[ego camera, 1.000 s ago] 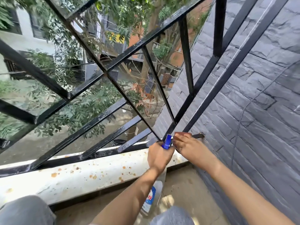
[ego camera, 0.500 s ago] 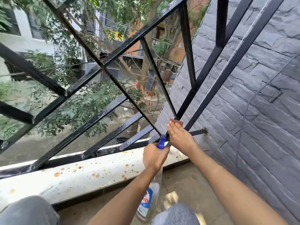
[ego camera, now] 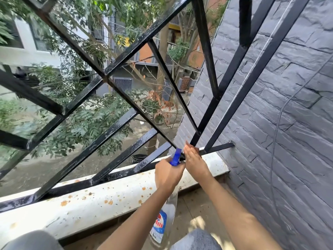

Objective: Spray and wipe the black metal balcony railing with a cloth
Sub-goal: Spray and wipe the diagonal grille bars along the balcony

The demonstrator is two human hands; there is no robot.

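The black metal railing (ego camera: 115,127) of crossing diagonal bars stands on a white ledge (ego camera: 90,210). My left hand (ego camera: 168,175) grips a clear spray bottle (ego camera: 166,213) by its blue trigger head (ego camera: 175,156), which points at the railing's lower right corner. The bottle's body hangs down below my wrist. My right hand (ego camera: 195,160) is wrapped over the bar junction at that corner, fingers pointing up along the bar. The cloth lies under this hand and is almost wholly hidden.
A dark grey stone wall (ego camera: 279,123) closes the right side, and a short black stub (ego camera: 221,147) ties the railing to it. The ledge carries rust-coloured spots. My knees (ego camera: 196,239) show at the bottom edge. Beyond the bars are trees and buildings.
My right hand slid from the stub by the wall up the diagonal bar, then back down to the junction. The left hand with the bottle stayed nearly in place.
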